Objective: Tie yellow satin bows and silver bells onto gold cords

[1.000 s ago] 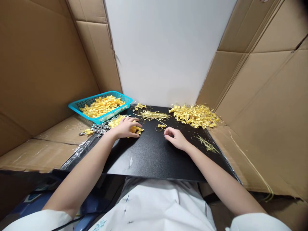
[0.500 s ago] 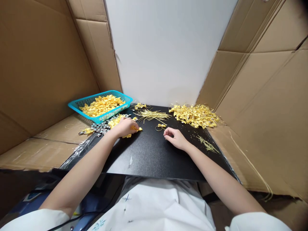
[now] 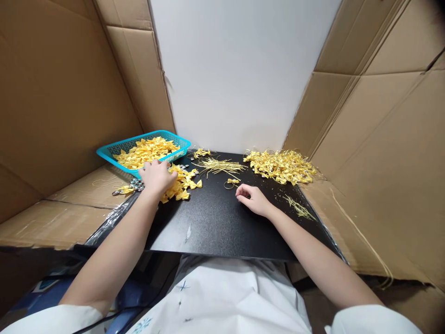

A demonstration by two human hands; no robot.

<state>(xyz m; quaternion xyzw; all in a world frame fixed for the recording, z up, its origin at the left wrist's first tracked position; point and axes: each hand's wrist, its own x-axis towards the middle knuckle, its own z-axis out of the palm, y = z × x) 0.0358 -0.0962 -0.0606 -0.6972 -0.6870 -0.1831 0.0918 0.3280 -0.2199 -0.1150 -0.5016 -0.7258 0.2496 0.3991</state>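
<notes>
My left hand (image 3: 156, 177) is over the silver bead-like pieces (image 3: 136, 184), by the front of the basket. Its thumb is spread away from the bent fingers, with nothing visible in them; the fingertips are partly hidden. Beside it lies a loose heap of yellow ribbon bows (image 3: 180, 189). My right hand (image 3: 253, 199) rests curled on the black tabletop, thumb and fingers closed on the end of a thin gold wire tie. A small yellow bow (image 3: 232, 181) with a looped wire lies just beyond those fingertips.
A turquoise basket (image 3: 189, 143) of yellow bows stands back left. Gold wire ties (image 3: 220, 165) lie at the back middle. At back right is a pile of wired bows (image 3: 281, 168), with wire offcuts (image 3: 299, 208) nearer. Cardboard walls (image 3: 389, 153) flank the black table (image 3: 215, 227).
My left hand has moved left from the loose bows to the silver pieces near the basket, and its fingers have spread. My right hand has stayed in place.
</notes>
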